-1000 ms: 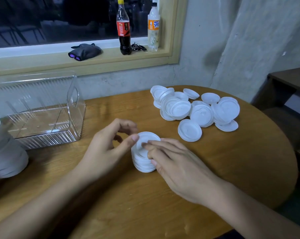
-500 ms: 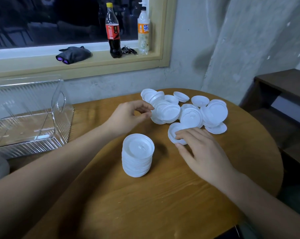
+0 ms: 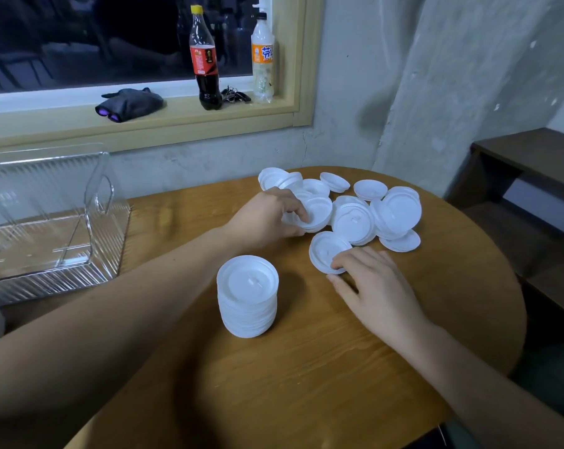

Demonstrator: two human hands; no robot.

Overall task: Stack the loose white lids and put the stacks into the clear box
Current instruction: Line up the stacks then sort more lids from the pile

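Our left hand (image 3: 267, 218) curls round an upturned lid (image 3: 318, 212) at the near edge of the loose pile (image 3: 394, 212). Our right hand (image 3: 378, 286) lies flat-fingered on a single lid (image 3: 326, 249), gripping nothing. The stack (image 3: 247, 296) stands nearer us, between both hands, and the clear box (image 3: 47, 254) sits well left.

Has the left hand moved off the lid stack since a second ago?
Yes. The left hand was touching the stack of lids; now it is beyond it, toward the wall, gripping a lid in the loose pile.
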